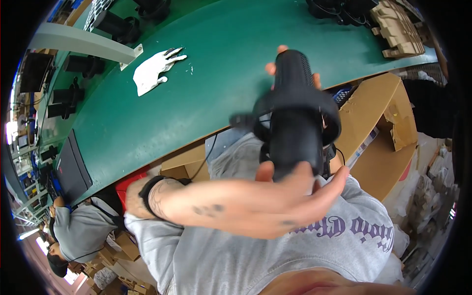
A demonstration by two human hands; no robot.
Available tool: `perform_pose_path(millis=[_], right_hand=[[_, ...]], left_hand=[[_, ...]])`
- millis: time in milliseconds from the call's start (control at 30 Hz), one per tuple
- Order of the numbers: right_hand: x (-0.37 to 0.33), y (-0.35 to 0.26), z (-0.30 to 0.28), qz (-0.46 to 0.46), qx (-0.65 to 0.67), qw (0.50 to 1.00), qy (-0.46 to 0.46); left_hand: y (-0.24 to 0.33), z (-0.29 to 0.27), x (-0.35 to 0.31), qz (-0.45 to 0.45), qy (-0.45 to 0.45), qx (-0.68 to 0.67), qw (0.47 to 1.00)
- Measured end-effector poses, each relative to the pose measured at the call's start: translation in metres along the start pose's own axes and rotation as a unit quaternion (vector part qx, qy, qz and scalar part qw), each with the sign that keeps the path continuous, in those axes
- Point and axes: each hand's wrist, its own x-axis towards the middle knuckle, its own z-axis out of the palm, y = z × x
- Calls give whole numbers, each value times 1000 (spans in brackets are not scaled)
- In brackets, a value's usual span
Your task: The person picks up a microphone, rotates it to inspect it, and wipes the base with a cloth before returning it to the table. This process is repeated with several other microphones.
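A black microphone (pixel 297 140) in a ring-shaped shock mount (pixel 295 101) is held up in front of my body, over the table's near edge. Its mesh-covered end points away from me. My left hand (pixel 265 204), with a dark band at the wrist, reaches across from the left and has its fingers closed around the near end; they are slightly blurred. Behind the mesh end, my right hand (pixel 271 69) shows only as fingertips curled around both sides. The mount and microphone hide its palm. A knob on the mount's left side is smeared by motion.
On the green table (pixel 206 64) lie a white glove (pixel 155 71) and a flat black case (pixel 73 162). Several black microphones stand along the far edge. A metal post (pixel 83 39) is fixed there. Right are a moulded cardboard tray (pixel 400 29) and open box (pixel 376 128); a co-worker (pixel 81 226) sits left.
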Motion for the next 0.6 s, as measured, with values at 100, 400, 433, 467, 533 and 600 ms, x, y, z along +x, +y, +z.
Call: perform_pose_path(millis=[100, 400, 433, 467, 533, 600], right_hand=[[0, -20, -9, -103, -125, 977, 139], [10, -43, 3, -58, -285, 954, 71], [10, -42, 6, -53, -278, 957, 62], [10, -41, 8, -50, -271, 960, 52], [11, -39, 10, -53, -265, 961, 59], [11, -37, 9, -54, -270, 959, 70]], left_hand=[[26, 21, -29, -283, 232, -32, 930], [89, 59, -46, -585, 373, -197, 693], [90, 59, -46, -589, 364, -226, 685], [90, 60, -45, -587, 358, -233, 688], [87, 63, -44, -544, 416, -279, 673], [85, 63, -43, -536, 396, -283, 689]])
